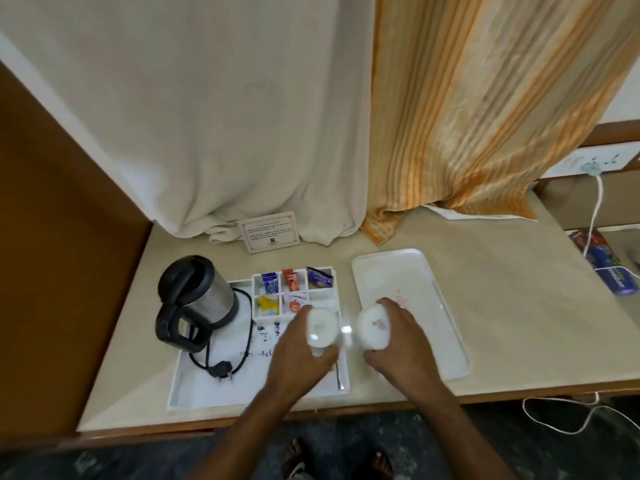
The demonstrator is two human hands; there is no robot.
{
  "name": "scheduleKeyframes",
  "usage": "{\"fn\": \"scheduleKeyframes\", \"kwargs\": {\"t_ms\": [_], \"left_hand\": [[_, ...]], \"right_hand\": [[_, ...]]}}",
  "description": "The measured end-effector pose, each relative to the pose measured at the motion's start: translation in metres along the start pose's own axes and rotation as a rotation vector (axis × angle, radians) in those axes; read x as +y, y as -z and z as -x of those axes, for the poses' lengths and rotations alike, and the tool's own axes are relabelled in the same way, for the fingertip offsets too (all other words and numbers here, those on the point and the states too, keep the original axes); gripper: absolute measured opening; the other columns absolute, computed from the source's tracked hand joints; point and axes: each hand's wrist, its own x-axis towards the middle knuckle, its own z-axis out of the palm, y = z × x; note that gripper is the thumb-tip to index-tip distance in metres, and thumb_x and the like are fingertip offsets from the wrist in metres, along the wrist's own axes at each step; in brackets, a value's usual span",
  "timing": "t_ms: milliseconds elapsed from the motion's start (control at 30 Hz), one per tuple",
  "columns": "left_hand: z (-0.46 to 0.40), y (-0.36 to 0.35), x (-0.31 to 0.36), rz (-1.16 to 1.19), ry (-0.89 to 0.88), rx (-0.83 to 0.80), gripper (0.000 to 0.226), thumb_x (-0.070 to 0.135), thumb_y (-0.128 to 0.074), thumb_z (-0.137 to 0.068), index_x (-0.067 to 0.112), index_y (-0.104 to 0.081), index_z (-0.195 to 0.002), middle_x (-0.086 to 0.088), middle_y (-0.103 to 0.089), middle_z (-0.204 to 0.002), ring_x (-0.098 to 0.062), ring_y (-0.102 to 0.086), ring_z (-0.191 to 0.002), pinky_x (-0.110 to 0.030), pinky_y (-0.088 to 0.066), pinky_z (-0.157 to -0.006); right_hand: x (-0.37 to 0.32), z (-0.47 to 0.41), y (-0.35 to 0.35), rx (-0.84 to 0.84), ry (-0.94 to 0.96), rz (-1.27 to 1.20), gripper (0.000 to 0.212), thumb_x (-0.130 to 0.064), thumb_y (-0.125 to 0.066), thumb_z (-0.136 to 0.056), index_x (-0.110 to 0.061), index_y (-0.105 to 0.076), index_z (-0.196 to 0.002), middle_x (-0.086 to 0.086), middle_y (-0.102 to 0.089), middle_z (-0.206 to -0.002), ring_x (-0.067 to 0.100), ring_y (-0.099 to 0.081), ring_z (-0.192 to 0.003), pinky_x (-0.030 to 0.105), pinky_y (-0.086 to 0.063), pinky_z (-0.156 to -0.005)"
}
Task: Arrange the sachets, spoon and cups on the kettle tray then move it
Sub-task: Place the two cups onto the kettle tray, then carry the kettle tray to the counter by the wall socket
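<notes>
The white kettle tray [194, 393] lies on the counter with a steel and black kettle [194, 299] at its left and its black cord [221, 367] coiled in front. Sachets [280, 289] fill the tray's small compartments at the back. My left hand [298, 355] grips a white cup [321, 329] upside down over the tray's right side. My right hand [398, 344] grips a second white cup [373, 329], also upside down, between the two trays. A spoon [338, 375] lies along the kettle tray's right edge, partly hidden by my left hand.
A second plain white tray [433, 282] lies to the right. A printed card [269, 232] leans against the cream curtain behind. An orange striped curtain hangs at the right. A blue packet [616, 282] and a white cable [595, 216] are at the far right.
</notes>
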Motion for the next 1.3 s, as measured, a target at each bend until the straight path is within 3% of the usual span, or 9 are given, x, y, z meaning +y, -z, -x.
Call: {"fn": "scheduleKeyframes", "kwargs": {"t_ms": [133,400,533,667,767,900,1000,1067,1300], "left_hand": [[0.012,0.062,-0.051,-0.053,0.065,0.027,0.063,0.045,-0.072,-0.063,0.068,-0.034,-0.108,0.043,-0.053,-0.1,0.015,-0.051,-0.093,-0.015,-0.04,-0.071],[0.017,0.078,-0.09,-0.012,0.1,-0.029,0.052,0.042,-0.071,-0.066,0.051,-0.044,-0.109,0.036,-0.055,-0.107,0.011,-0.054,-0.099,-0.01,-0.041,-0.068],[0.014,0.074,-0.094,-0.005,0.106,-0.085,0.056,0.046,-0.069,-0.068,0.046,-0.042,-0.117,0.025,-0.059,-0.115,0.0,-0.055,-0.107,-0.035,-0.054,-0.086],[0.027,0.089,-0.105,-0.025,0.117,-0.202,0.107,0.063,-0.072,-0.068,0.033,-0.014,-0.151,0.025,-0.024,-0.146,0.003,-0.028,-0.132,-0.031,-0.035,-0.109],[0.053,0.115,-0.123,0.008,0.108,-0.075,0.084,0.046,-0.078,-0.075,0.029,-0.037,-0.146,0.019,-0.048,-0.139,0.002,-0.05,-0.121,-0.029,-0.045,-0.099],[0.06,0.153,-0.158,-0.132,0.289,0.317,0.021,0.015,-0.068,-0.086,0.02,-0.068,-0.107,-0.006,-0.074,-0.096,-0.024,-0.069,-0.079,-0.039,-0.054,-0.076],[0.034,0.163,-0.18,-0.17,0.435,0.383,0.03,0.014,-0.05,-0.097,0.004,-0.057,-0.125,-0.022,-0.064,-0.119,-0.038,-0.061,-0.101,-0.05,-0.049,-0.09],[0.012,0.161,-0.19,-0.093,0.521,0.328,0.031,0.01,-0.048,-0.098,-0.001,-0.052,-0.127,-0.027,-0.059,-0.122,-0.043,-0.057,-0.107,-0.051,-0.047,-0.091],[-0.013,0.14,-0.213,-0.062,0.703,0.263,0.007,0.01,-0.055,-0.093,0.013,-0.059,-0.088,-0.004,-0.061,-0.083,-0.032,-0.057,-0.081,-0.036,-0.037,-0.071]], "right_hand": [[-0.058,-0.002,-0.061,-0.122,0.007,0.056,0.086,-0.026,-0.082,-0.057,-0.037,-0.033,-0.128,-0.006,-0.051,-0.122,0.017,-0.055,-0.109,0.026,-0.048,-0.081],[-0.085,-0.002,-0.125,-0.175,-0.064,0.093,0.081,-0.025,-0.082,-0.061,-0.034,-0.036,-0.126,-0.003,-0.054,-0.123,0.019,-0.053,-0.114,0.031,-0.05,-0.087],[-0.08,-0.004,-0.122,-0.2,-0.067,0.092,0.101,-0.029,-0.082,-0.062,-0.033,-0.021,-0.142,-0.001,-0.044,-0.142,0.019,-0.042,-0.129,0.034,-0.041,-0.101],[-0.07,-0.001,-0.095,-0.368,-0.058,0.18,0.138,-0.054,-0.084,-0.043,-0.042,0.009,-0.144,-0.005,-0.01,-0.16,0.024,-0.019,-0.144,0.045,-0.027,-0.112],[-0.049,-0.001,-0.073,-0.246,-0.111,0.06,0.121,-0.065,-0.079,-0.045,-0.049,-0.004,-0.139,-0.007,-0.027,-0.152,0.02,-0.031,-0.137,0.036,-0.033,-0.106],[-0.025,-0.013,-0.073,-0.119,-0.34,0.002,0.07,-0.051,-0.065,-0.083,-0.027,-0.033,-0.14,0.002,-0.044,-0.146,0.024,-0.047,-0.128,0.041,-0.041,-0.102],[-0.024,-0.029,-0.085,-0.08,-0.35,-0.007,0.035,-0.039,-0.052,-0.095,-0.021,-0.051,-0.125,-0.002,-0.06,-0.122,0.024,-0.058,-0.116,0.034,-0.046,-0.094],[-0.029,-0.04,-0.093,-0.046,-0.31,0.036,0.01,-0.031,-0.048,-0.098,-0.03,-0.056,-0.092,-0.008,-0.065,-0.097,0.015,-0.065,-0.091,0.02,-0.048,-0.073],[-0.024,-0.069,-0.11,-0.03,-0.323,0.041,0.023,-0.029,-0.057,-0.093,-0.029,-0.048,-0.071,-0.011,-0.057,-0.068,0.003,-0.056,-0.062,0.016,-0.035,-0.05]]}}
